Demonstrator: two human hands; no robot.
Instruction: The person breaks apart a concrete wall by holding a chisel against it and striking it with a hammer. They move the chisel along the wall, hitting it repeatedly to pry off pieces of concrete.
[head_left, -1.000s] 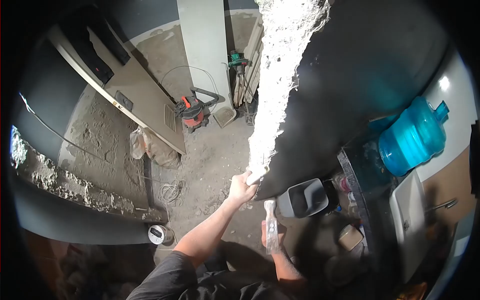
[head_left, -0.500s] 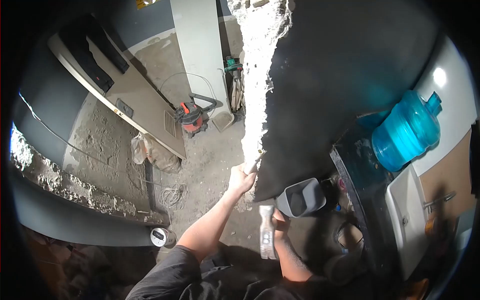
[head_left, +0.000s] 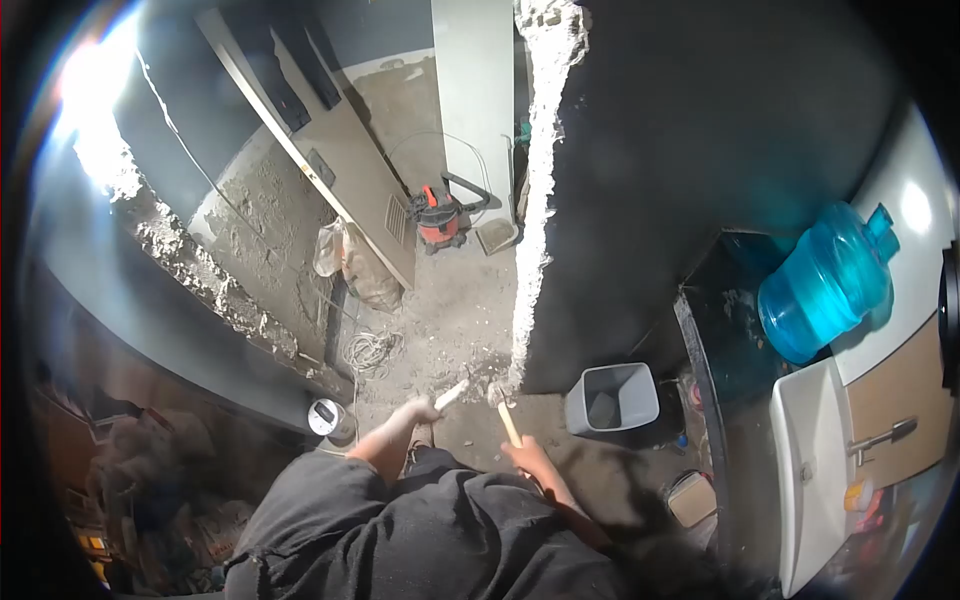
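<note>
My left hand (head_left: 418, 410) is closed around a pale chisel (head_left: 451, 393) that points up and right toward the foot of the broken wall edge (head_left: 537, 200). My right hand (head_left: 527, 458) grips the wooden handle of a hammer (head_left: 508, 422), whose head sits close to the chisel's tip, just above the rubble-strewn floor. The wall edge is rough white masonry, running from the top of the view down to the floor between a dark wall face and the open room. My black sleeves and torso fill the bottom of the view.
A grey bin (head_left: 612, 398) stands right of the wall's foot. A blue water jug (head_left: 825, 285) lies above a white sink (head_left: 815, 470) at the right. A red vacuum (head_left: 440, 220), a leaning door (head_left: 360, 180), a cable coil (head_left: 370, 350) and a white can (head_left: 322, 415) occupy the dusty floor.
Both hands have come down from higher on the wall edge to near its foot. The hammer now points up toward the chisel. The view has swung, showing more of the left room.
</note>
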